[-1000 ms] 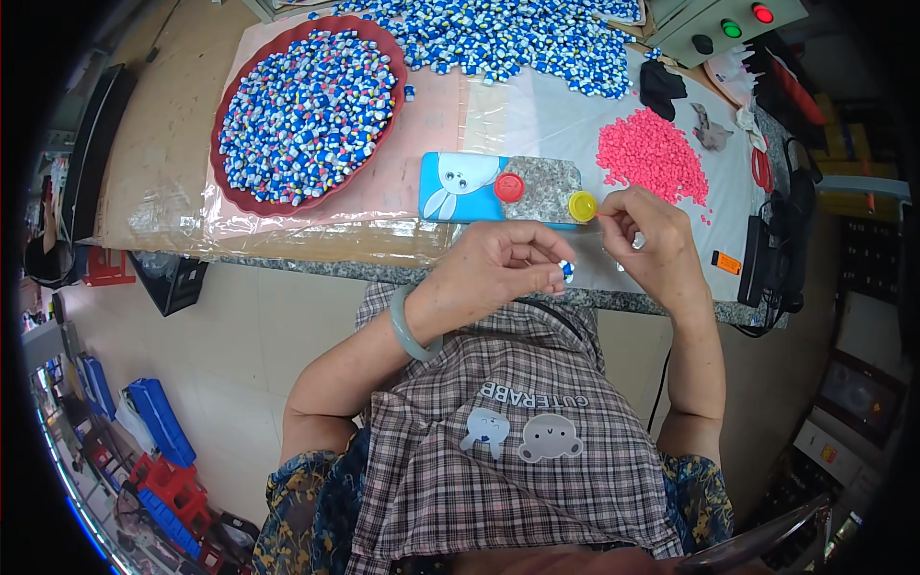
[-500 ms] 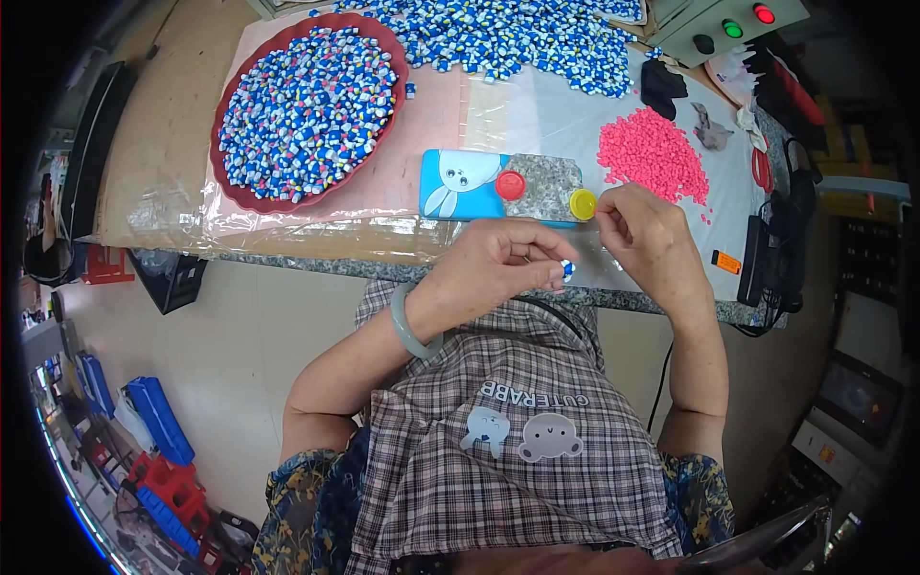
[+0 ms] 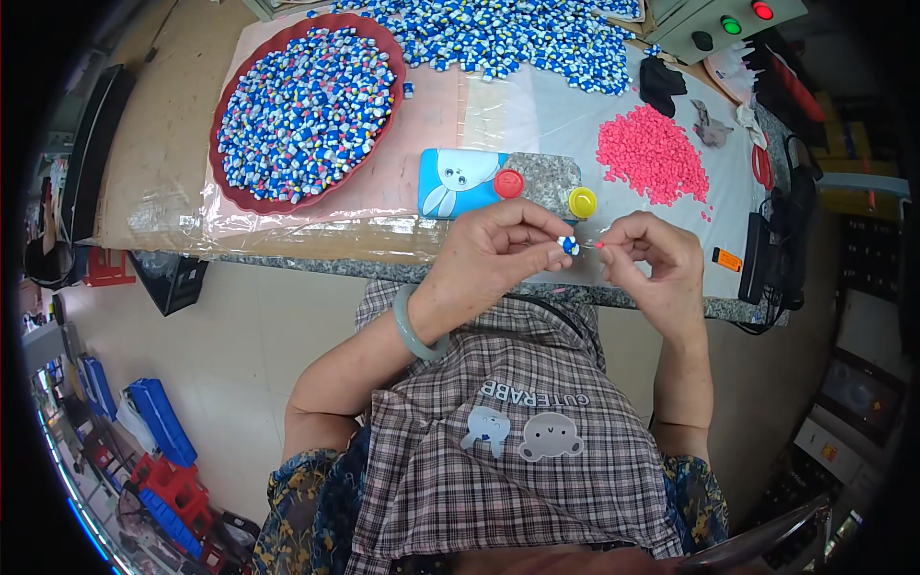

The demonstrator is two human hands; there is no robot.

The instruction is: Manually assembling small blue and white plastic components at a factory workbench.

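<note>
Between the thumb and fingertips of my left hand (image 3: 494, 247) is a small blue-and-white piece (image 3: 569, 245). Facing it, a short gap away, my right hand (image 3: 661, 264) pinches a tiny pink piece (image 3: 601, 245). Both hands are over the table's near edge. Just beyond them lies a flat blue pad (image 3: 467, 204) with a cartoon rabbit, a speckled grey section on its right. On that section rest a small round red tub or lid (image 3: 509, 183) and a yellow one (image 3: 583, 202). A heap of pink pieces (image 3: 652, 158) lies past my right hand.
A red scalloped tray (image 3: 278, 205) full of blue-and-white pieces stands at the left. More such pieces (image 3: 517, 43) are spread along the back. Black cloth (image 3: 661, 86), a control box (image 3: 714, 29) with coloured buttons and a black power strip (image 3: 754, 259) sit at the right.
My right hand has come down and left from beside the yellow round piece, and the pink piece now shows in its fingertips. My left hand has lifted the blue-and-white piece slightly.
</note>
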